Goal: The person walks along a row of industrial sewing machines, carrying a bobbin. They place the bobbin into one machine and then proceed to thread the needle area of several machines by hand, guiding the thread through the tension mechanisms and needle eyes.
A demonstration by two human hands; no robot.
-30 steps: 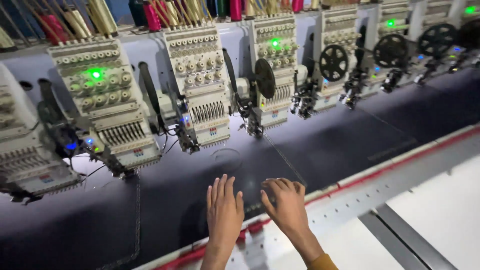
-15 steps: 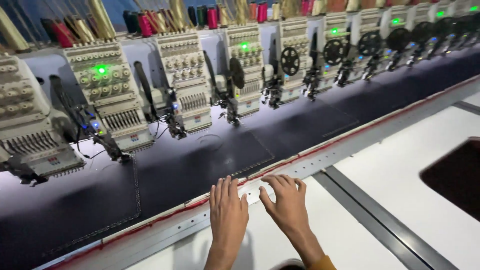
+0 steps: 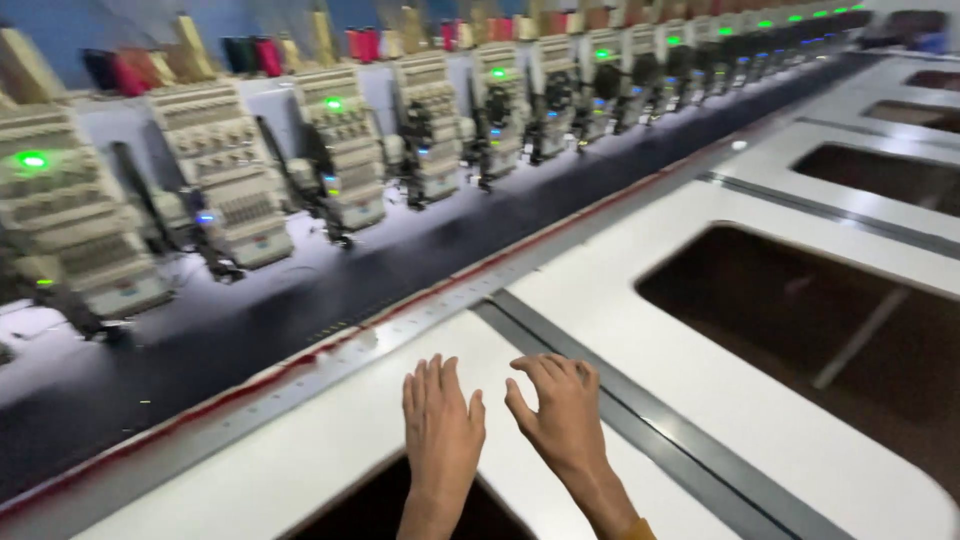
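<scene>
Both hands, left (image 3: 441, 418) and right (image 3: 560, 412), had drawn back off the dark cloth (image 3: 300, 310) onto the white table (image 3: 620, 300), open, flat, holding nothing.

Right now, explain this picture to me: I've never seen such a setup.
The camera sits on a person's head and looks down at their own two bare hands. The left hand and right hand lie flat, fingers spread, on a white table and hold nothing. Ahead, a metal rail edges a long strip of dark fabric. Over it stands a row of embroidery heads, some showing green lights, with thread cones on top. The table has dark rectangular openings.
</scene>
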